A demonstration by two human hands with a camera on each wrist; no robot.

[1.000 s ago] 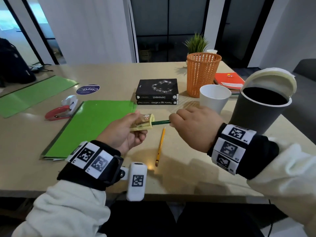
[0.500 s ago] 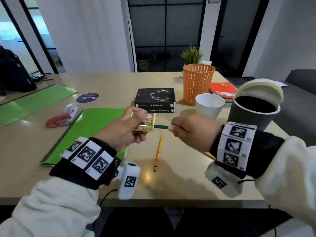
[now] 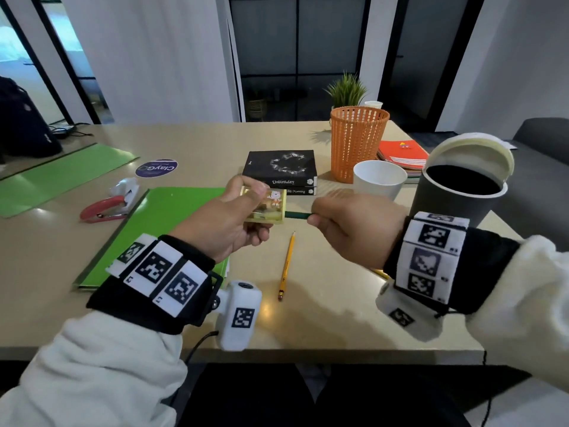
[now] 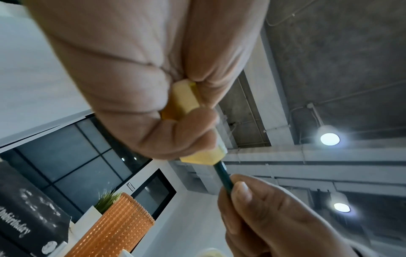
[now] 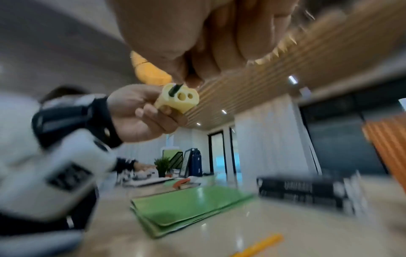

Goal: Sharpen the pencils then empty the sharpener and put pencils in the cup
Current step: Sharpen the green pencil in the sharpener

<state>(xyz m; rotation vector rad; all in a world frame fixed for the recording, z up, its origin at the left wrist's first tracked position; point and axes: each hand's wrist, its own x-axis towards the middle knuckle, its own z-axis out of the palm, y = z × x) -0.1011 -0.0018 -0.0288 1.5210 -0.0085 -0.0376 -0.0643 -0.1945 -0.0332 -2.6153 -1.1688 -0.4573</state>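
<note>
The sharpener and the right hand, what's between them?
In the head view, only a short bare stretch of the green pencil spans from the sharpener to the right hand.

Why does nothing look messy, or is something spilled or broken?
Nothing stands out. The left hand holds the sharpener, the right hand holds the green pencil in it, and the yellow pencil lies flat on the table.

Ceiling lamps [image 4: 329,139] flared; glare patches on table [image 3: 323,315]; right wrist view motion-blurred; wide-angle edges bent.
</note>
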